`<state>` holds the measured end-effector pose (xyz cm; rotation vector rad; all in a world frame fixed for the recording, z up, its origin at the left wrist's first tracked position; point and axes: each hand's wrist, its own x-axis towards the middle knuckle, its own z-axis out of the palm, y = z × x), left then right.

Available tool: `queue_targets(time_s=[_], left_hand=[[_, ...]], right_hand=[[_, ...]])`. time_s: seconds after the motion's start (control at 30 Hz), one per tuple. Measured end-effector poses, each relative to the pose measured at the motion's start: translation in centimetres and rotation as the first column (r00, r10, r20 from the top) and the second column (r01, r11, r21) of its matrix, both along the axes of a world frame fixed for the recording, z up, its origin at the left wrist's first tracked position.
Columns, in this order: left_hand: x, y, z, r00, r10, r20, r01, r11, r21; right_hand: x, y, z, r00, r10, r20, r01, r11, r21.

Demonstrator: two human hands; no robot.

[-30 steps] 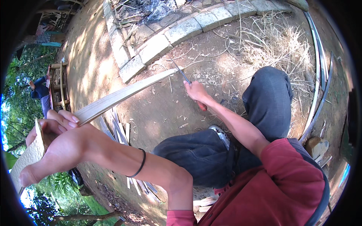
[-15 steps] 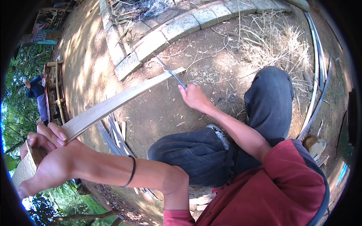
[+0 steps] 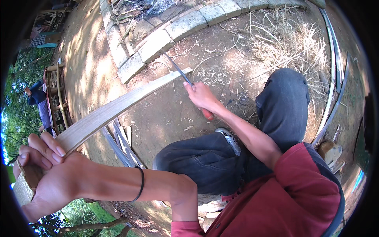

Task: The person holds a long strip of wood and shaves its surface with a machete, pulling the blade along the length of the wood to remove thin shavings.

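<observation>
At the left, your left hand (image 3: 59, 175) grips a long pale wooden strip (image 3: 114, 108), slanting up toward the centre above bare ground (image 3: 158, 122), a knife (image 3: 179, 70) crossing its narrow far end, your right hand (image 3: 201, 96) wrapped around the knife's red handle (image 3: 207, 114), dry grass (image 3: 292, 43) farther right.

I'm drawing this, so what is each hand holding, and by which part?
The left hand holds a long, flat, pale wooden strip by its left part. The right hand holds a knife with a thin grey metal blade by its red handle.
</observation>
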<state>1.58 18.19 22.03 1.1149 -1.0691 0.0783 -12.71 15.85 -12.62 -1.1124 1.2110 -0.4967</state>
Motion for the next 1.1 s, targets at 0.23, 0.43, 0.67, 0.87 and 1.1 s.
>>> queue_targets(time_s=[0.23, 0.43, 0.67, 0.87, 1.1], left_hand=[[1.6, 1.0, 1.0, 0.953, -0.283, -0.108, 0.293, 0.951, 0.096], [-2.2, 0.0, -0.2, 0.985, -0.175, 0.007, 0.175, 0.983, -0.046], [4.9, 2.3, 2.0, 0.878, -0.449, -0.166, 0.473, 0.867, 0.159], [-3.4, -0.8, -0.5, 0.974, 0.213, 0.08, -0.218, 0.974, 0.056], [-2.1, 0.2, -0.1, 0.986, 0.167, -0.026, -0.167, 0.986, 0.018]], right_hand=[[0.8, 1.3, -0.3, 0.998, -0.062, 0.012, 0.063, 0.962, -0.265], [-0.5, -0.1, 2.8, 0.997, 0.072, 0.023, -0.071, 0.997, -0.04], [0.8, 1.8, 1.2, 0.998, 0.008, -0.069, -0.027, 0.96, -0.278], [0.1, 0.6, 1.3, 0.999, 0.044, 0.003, -0.043, 0.996, -0.084], [0.5, 1.7, 3.5, 1.0, 0.016, 0.015, -0.01, 0.95, -0.313]])
